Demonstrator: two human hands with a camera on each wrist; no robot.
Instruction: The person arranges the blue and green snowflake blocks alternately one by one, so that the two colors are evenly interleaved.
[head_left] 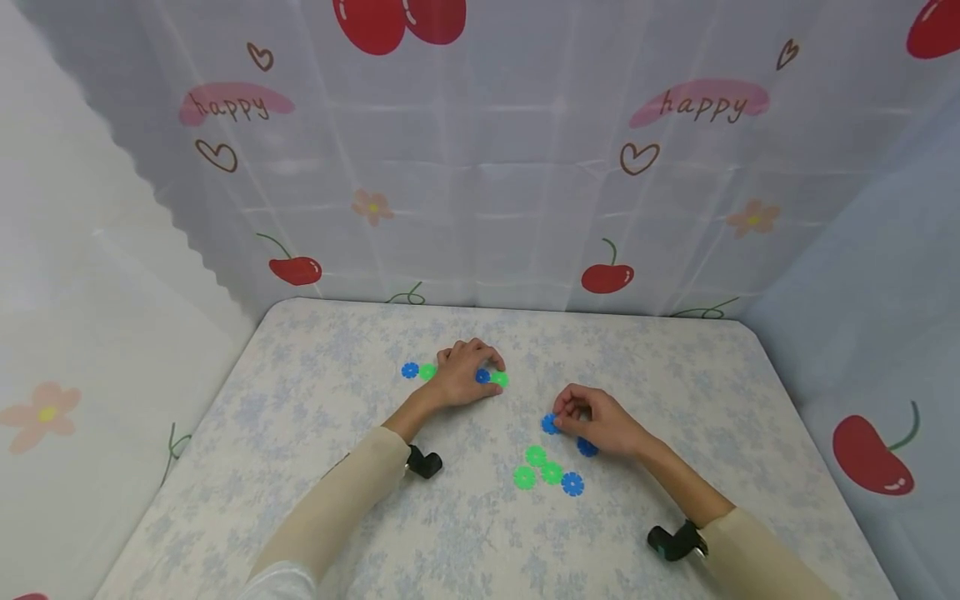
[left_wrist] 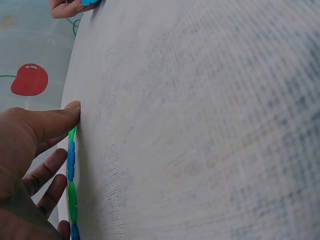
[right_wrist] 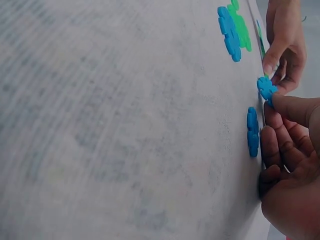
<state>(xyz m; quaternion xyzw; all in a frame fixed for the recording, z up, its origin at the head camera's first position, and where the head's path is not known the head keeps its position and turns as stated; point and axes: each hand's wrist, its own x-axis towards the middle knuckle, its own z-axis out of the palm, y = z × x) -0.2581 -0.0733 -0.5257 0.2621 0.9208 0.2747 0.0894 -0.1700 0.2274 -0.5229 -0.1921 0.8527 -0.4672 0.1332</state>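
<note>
On the table lies a row of flat, notched flower-shaped plastic discs in blue and green, partly hidden under my left hand [head_left: 463,375]. Its thumb and a finger pinch the green disc [head_left: 499,379] at the row's right end, beside a blue disc [head_left: 483,376]. At the row's left end, a blue disc [head_left: 409,370] sits by a green disc [head_left: 427,372]. My right hand [head_left: 606,423] pinches another blue disc [right_wrist: 266,88] between thumb and fingertips, tilted up from the tabletop. Below that hand a further blue disc [right_wrist: 253,132] lies flat.
Closer to me lie several loose discs: green ones [head_left: 536,455] and a blue one [head_left: 572,484]. Patterned cloth covers the table [head_left: 315,400]. Curtains [head_left: 480,167] printed with cherries hang behind it and at both sides.
</note>
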